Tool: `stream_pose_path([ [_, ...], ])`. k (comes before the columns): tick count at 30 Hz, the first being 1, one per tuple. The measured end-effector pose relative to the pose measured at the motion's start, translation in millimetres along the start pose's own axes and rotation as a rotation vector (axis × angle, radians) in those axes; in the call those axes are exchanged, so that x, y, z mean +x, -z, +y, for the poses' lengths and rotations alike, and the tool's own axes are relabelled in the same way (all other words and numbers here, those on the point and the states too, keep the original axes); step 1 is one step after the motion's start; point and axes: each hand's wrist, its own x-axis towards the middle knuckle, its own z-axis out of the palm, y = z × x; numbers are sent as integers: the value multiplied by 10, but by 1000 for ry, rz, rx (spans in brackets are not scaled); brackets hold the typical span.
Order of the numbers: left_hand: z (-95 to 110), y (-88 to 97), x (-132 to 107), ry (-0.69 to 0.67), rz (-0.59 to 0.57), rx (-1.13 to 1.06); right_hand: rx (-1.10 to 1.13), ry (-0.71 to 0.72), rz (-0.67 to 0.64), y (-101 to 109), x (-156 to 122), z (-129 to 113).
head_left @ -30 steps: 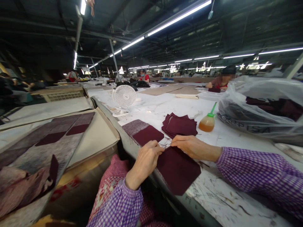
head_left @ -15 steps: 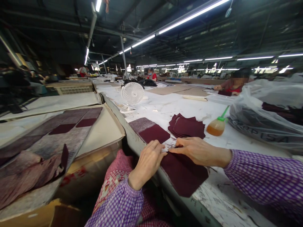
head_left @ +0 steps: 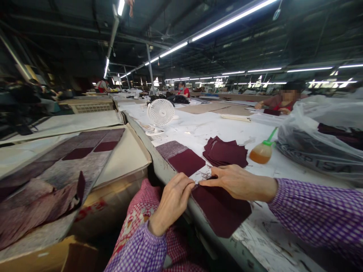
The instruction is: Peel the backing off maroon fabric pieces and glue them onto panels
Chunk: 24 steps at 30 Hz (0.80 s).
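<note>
A dark maroon fabric piece (head_left: pixel 221 209) lies at the near edge of the white worktable (head_left: pixel 272 238). My left hand (head_left: pixel 172 200) curls its fingers over the piece's left edge at the table lip. My right hand (head_left: pixel 236 182) lies flat on its far edge, fingers stretched toward the left hand. A folded maroon and grey piece (head_left: pixel 181 156) lies just beyond, and a fanned stack of maroon pieces (head_left: pixel 225 152) sits further back. An orange squeeze bottle with a green nozzle (head_left: pixel 262 153) stands to the right of that stack.
A small white fan (head_left: pixel 161 113) stands further up the table. A clear plastic bag of dark fabric (head_left: pixel 320 141) fills the right side. A cardboard box with maroon and grey fabric pieces (head_left: pixel 65 166) sits to my left. Other people work at distant tables.
My left hand has slid back toward me along the piece's left edge. The right hand stays pressed on the far edge. The view has shifted slightly.
</note>
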Motion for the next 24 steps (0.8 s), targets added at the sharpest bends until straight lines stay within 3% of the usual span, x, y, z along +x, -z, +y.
stream_pose_path([
  [3,34,34,-24,157,9,-96,12,-35,40,-55,-7,-12],
  [6,88,26,-11,230,-23,-109,48,-60,87,-118,-26,0],
  [13,82,-54,-34,148,15,-70,373,-197,183,-276,-18,216],
  [20,71,-151,12,145,107,24,777,-232,135,-342,7,301],
  [22,114,-216,92,185,106,105,688,-270,168,-336,-4,311],
  [24,158,-284,175,227,87,173,462,-323,260,-326,-9,292],
])
